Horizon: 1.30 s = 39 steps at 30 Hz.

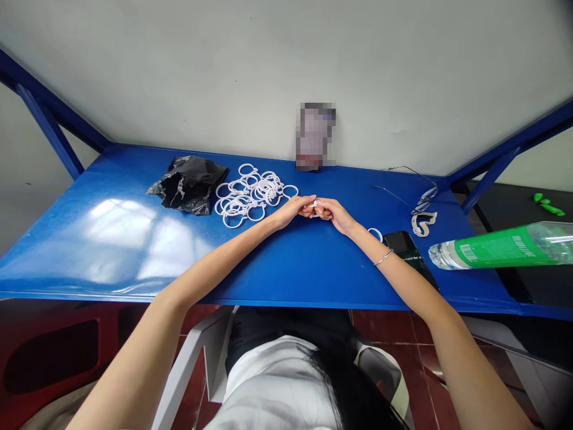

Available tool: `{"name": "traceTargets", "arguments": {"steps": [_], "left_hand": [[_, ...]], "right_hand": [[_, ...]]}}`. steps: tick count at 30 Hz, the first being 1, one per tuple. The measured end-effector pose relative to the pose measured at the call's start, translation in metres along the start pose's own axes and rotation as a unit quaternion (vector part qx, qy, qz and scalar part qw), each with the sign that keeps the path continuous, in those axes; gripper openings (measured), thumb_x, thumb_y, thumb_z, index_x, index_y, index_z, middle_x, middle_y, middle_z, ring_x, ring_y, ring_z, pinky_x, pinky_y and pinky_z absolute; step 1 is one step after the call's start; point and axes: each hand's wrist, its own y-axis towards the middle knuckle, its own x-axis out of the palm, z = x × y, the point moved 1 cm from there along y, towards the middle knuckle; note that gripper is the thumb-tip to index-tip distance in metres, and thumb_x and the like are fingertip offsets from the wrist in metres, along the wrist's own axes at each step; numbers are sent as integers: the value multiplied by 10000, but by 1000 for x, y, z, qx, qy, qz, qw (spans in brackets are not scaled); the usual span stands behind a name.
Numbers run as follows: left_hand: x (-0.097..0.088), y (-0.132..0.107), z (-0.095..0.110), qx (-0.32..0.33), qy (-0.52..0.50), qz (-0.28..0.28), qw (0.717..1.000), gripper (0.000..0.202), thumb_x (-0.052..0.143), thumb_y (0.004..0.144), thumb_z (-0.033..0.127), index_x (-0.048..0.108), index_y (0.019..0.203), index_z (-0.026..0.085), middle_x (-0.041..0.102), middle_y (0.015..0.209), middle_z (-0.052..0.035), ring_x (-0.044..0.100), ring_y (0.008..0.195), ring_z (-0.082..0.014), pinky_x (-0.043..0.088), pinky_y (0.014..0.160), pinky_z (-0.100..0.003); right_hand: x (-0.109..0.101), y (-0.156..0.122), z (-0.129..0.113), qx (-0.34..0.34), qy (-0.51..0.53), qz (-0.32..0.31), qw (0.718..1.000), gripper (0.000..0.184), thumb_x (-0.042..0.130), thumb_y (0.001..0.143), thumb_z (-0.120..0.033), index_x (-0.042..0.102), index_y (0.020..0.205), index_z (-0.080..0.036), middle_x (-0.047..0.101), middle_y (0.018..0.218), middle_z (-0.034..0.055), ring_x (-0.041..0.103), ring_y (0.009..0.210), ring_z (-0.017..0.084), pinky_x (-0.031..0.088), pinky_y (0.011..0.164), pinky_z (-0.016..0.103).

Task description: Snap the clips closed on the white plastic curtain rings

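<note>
My left hand [297, 208] and my right hand [335, 214] meet above the middle of the blue table. Both are closed, with the fingertips pinched on one white plastic ring [315, 203]. Only a small bit of this ring shows between the fingers; the fingers cover the rest. Just left of my left hand lies a loose pile of several similar white rings [255, 192], thin and round with small knobs. One more white ring [375, 234] is partly hidden behind my right forearm.
A torn black plastic bag [190, 182] lies left of the pile. A blurred-out upright object [314, 136] leans on the wall. To the right are eyeglasses [425, 198], a curled white item [423, 224], a dark phone [409, 254] and a green-labelled bottle [501, 246] on the blue table [313, 275].
</note>
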Motion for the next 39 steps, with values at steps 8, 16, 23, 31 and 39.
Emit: {"name": "traceTargets", "arguments": {"steps": [8,16,23,31,39], "left_hand": [[1,0,0,-5,-8,9,1000,584,604,763,613,337,469,186,315,451,44,374,502,-88,271,538,-255],[2,2,-2,-4,-64,20,998,567,622,801,514,310,454,192,269,455,51,380,485,-91,321,544,-251],[3,-2,0,6,-101,7,995,498,521,862,454,310,491,197,275,503,42,412,537,-111,398,631,-258],[-22,-34,22,179,501,62,845,310,401,931,364,570,743,184,597,778,-77,529,880,-227,430,849,-368],[-58,-48,25,184,648,152,723,260,386,933,270,590,778,228,594,1113,-138,465,1200,-340,398,931,-522]], "right_hand": [[0,1,2,-2,-4,-7,1000,370,542,791,-465,406,575,-197,275,523,-62,187,498,83,160,515,258],[-1,3,2,-17,42,-23,999,383,528,801,-424,361,539,-200,257,502,-63,168,475,83,160,497,259],[-5,3,4,-24,79,-17,996,356,549,815,-421,441,566,-190,354,530,-51,256,461,74,265,488,234],[-56,-26,-47,-112,-321,72,938,203,627,772,-310,660,943,-205,640,1011,42,557,742,139,423,684,278],[-121,-84,-56,192,-462,2,866,299,777,610,-354,659,837,-201,605,771,17,547,672,157,371,586,274]]}}
